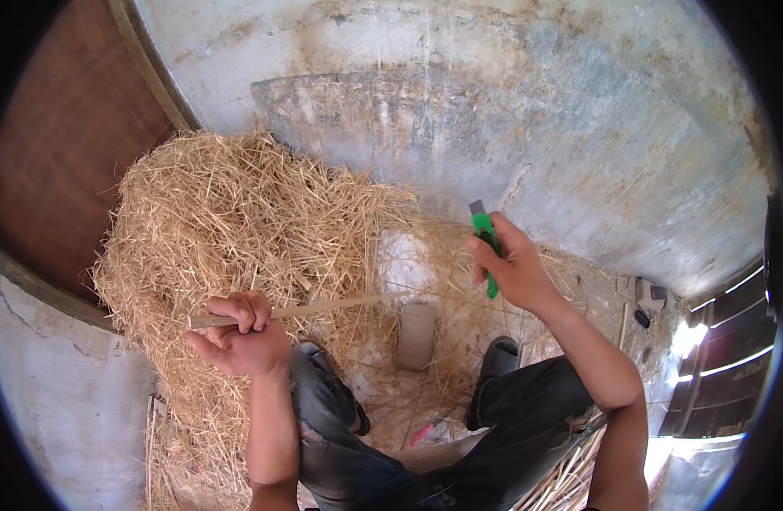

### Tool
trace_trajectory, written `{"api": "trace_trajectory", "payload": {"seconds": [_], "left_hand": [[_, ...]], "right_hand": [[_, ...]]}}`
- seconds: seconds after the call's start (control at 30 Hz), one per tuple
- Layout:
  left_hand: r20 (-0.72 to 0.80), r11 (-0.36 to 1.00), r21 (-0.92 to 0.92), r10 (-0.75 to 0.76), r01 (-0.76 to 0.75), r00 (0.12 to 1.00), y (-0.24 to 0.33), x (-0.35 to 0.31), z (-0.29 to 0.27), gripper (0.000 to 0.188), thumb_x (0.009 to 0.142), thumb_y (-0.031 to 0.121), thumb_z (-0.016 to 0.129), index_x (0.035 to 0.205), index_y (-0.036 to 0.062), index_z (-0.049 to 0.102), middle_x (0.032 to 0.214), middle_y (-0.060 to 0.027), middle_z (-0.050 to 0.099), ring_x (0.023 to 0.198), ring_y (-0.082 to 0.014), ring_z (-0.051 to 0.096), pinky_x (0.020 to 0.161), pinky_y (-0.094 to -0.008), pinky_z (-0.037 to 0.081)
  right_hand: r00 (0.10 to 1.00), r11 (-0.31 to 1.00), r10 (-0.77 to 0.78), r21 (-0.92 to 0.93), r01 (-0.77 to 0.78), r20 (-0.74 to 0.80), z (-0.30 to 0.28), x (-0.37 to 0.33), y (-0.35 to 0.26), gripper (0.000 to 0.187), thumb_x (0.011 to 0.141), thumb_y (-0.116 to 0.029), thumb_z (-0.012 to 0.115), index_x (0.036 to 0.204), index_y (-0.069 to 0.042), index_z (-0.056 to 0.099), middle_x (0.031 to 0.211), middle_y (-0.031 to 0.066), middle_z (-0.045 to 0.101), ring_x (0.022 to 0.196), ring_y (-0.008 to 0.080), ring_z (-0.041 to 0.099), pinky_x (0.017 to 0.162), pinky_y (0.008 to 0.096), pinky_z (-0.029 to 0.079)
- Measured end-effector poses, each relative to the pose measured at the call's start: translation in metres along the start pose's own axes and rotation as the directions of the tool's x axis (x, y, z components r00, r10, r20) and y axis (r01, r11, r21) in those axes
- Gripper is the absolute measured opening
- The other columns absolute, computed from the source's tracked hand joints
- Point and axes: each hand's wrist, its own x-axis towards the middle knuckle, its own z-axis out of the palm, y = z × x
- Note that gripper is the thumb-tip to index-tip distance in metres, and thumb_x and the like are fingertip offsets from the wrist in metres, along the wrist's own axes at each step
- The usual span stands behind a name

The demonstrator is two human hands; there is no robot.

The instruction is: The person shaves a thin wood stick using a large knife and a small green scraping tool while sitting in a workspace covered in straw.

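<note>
My left hand [245, 339] is closed around a thin, flat wooden or bamboo strip [336, 307], palm up with the fingers curled over it. One end of the strip pokes out just left of the fingers. The rest runs to the right, above the straw, towards the middle of the view. Raised on the right, my right hand [515, 266] grips a green utility knife [485, 232], its blade out and pointing up and away from me. A gap separates the knife from the strip.
A large straw heap [230, 213] fills the left against a stained wall [528, 102] and a brown panel [63, 153]. A grey-brown block [415, 336] lies between my sandalled feet. Thin sticks [558, 473] lie by my right leg; a small pink item [422, 435] is on the floor.
</note>
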Motion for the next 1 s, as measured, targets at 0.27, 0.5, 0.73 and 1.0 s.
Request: {"api": "trace_trajectory", "payload": {"seconds": [0.27,0.5,0.73,1.0], "left_hand": [[0.031,0.999,-0.052,0.000,0.002,1.000,0.007,-0.018,0.018,0.073,0.093,0.077,0.032,0.072,0.0085,0.048,0.061,-0.0009,0.042,0.052,-0.0125,0.032,0.050,-0.0270,0.026],[-0.028,0.987,-0.150,-0.055,0.050,0.998,0.017,-0.044,0.051,0.078,0.092,0.081,0.024,0.068,0.0114,0.049,0.056,0.0007,0.039,0.051,-0.0138,0.033,0.057,-0.0280,0.028],[0.403,0.881,-0.320,-0.207,0.349,0.891,0.024,-0.049,0.044,0.073,0.094,0.076,0.032,0.071,0.0129,0.059,0.059,0.0004,0.048,0.059,-0.0133,0.041,0.068,-0.0307,0.031],[0.384,0.694,0.325,-0.718,0.643,0.580,0.023,-0.042,0.049,0.076,0.090,0.052,0.061,0.148,0.0075,0.040,0.134,-0.0129,0.055,0.127,-0.0256,0.048,0.100,-0.0365,0.038]], "right_hand": [[0.817,0.784,0.502,0.250,-0.568,0.283,0.066,-0.006,-0.005,0.048,0.095,-0.042,0.067,0.117,-0.002,0.051,0.096,0.0111,0.061,0.056,0.0081,0.044,0.053,0.0292,0.046],[0.665,0.560,0.625,0.358,-0.747,0.409,0.083,-0.003,0.004,0.060,0.093,-0.042,0.069,0.127,0.004,0.050,0.115,0.0189,0.063,0.060,0.0108,0.044,0.053,0.0318,0.046],[0.830,0.650,0.557,0.633,-0.421,-0.020,0.083,0.000,0.007,0.066,0.087,-0.019,0.079,0.130,0.001,0.034,0.096,0.0114,0.060,0.063,0.0114,0.047,0.053,0.0306,0.046],[0.953,0.882,0.221,0.460,-0.104,-0.209,0.046,-0.011,-0.026,0.065,0.086,-0.017,0.079,0.129,-0.001,0.032,0.084,0.0049,0.055,0.061,0.0105,0.052,0.051,0.0290,0.047]]}}
